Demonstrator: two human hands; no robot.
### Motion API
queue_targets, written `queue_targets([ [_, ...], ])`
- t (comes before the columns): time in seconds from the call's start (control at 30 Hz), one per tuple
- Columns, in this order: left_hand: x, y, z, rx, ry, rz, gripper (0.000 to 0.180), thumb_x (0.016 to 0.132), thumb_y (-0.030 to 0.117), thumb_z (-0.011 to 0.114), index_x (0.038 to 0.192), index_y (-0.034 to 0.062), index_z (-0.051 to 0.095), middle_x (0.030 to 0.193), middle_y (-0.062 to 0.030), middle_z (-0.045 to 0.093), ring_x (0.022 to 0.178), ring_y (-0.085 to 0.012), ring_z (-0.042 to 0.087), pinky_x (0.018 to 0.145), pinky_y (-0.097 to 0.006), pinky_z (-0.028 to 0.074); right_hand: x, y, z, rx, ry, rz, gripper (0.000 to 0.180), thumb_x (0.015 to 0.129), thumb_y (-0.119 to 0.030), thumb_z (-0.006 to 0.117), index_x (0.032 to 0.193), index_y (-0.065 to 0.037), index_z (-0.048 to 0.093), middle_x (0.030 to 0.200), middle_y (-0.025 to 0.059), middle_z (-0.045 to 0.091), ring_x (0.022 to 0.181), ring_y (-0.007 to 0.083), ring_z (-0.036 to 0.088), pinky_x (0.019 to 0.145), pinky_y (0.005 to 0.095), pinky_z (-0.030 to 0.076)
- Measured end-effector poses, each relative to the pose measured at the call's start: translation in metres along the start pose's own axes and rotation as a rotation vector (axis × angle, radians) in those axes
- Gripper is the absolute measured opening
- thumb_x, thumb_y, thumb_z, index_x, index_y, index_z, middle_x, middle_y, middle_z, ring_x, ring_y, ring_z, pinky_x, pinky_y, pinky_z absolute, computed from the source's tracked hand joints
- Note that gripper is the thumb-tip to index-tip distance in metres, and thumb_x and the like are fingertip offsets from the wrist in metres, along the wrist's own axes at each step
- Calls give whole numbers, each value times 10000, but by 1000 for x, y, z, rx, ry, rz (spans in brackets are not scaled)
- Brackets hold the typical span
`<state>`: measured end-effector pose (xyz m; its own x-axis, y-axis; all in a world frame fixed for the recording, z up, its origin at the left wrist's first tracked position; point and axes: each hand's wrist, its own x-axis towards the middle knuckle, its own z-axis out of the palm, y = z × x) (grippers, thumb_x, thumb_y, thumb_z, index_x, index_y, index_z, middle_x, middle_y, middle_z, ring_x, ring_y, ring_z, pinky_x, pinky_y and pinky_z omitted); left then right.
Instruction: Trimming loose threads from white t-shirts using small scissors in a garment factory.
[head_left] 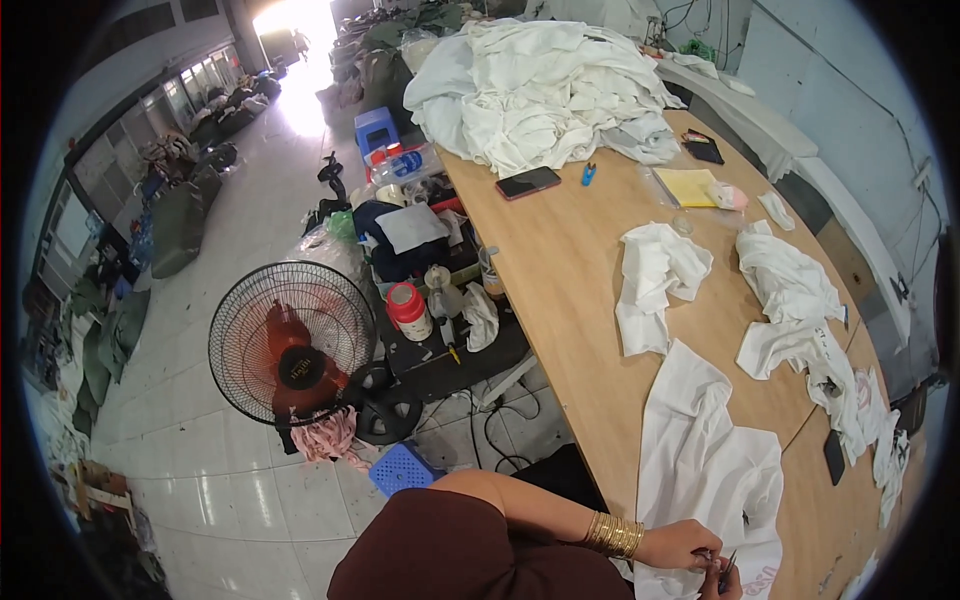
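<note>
My left hand (683,546), with gold bangles (614,534) at the wrist, pinches the near edge of a white garment (704,462) spread over the wooden table (570,300). Only a small part of my right hand (727,584) shows at the bottom edge, right against the left hand. It grips a small dark cutting tool (729,567) that looks like thread snips, its tip at the cloth between my fingers. My maroon sleeve (450,550) fills the bottom middle.
More white garments (655,280) (790,300) lie on the table, with a large white pile (540,90) at the far end. A phone (527,182), yellow pad (686,186) and another phone (834,456) lie there too. A standing fan (295,345), blue stool (402,468) and cluttered low shelf (430,290) stand left.
</note>
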<state>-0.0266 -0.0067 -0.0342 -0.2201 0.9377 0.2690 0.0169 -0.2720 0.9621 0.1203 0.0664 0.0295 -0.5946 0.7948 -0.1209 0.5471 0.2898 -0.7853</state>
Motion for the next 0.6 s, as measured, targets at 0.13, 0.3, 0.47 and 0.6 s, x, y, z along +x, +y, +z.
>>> queue_targets([
  [0.13, 1, 4, -1, 17, -45, -12, 155, 784, 108, 608, 800, -30, 537, 690, -157, 558, 667, -292, 548, 631, -354, 421, -1, 1, -2, 7, 41, -27, 130, 836, -149, 650, 857, -23, 623, 612, -40, 405, 506, 52, 296, 442, 207, 209],
  [0.3, -1, 3, 3, 38, -32, 14, 165, 775, 129, 614, 791, -21, 549, 670, -158, 572, 642, -289, 561, 613, -348, 429, -6, -7, -5, -3, 116, -151, 144, 786, -107, 687, 755, -7, 589, 620, -23, 376, 569, 90, 311, 491, 233, 266],
  [0.47, -5, 2, 5, 14, -31, 11, 161, 756, 118, 604, 788, -29, 547, 665, -164, 564, 634, -288, 551, 608, -350, 420, -10, -12, -2, -15, 126, -152, 149, 781, -97, 682, 739, 1, 578, 616, -12, 372, 586, 107, 332, 510, 247, 296],
  [0.6, -6, 4, 6, 20, -38, 12, 151, 744, 103, 597, 788, -33, 546, 667, -166, 564, 636, -287, 553, 612, -348, 423, -12, -6, -2, -30, 121, -172, 150, 795, -115, 672, 755, -1, 582, 620, -12, 378, 581, 106, 336, 509, 248, 297],
])
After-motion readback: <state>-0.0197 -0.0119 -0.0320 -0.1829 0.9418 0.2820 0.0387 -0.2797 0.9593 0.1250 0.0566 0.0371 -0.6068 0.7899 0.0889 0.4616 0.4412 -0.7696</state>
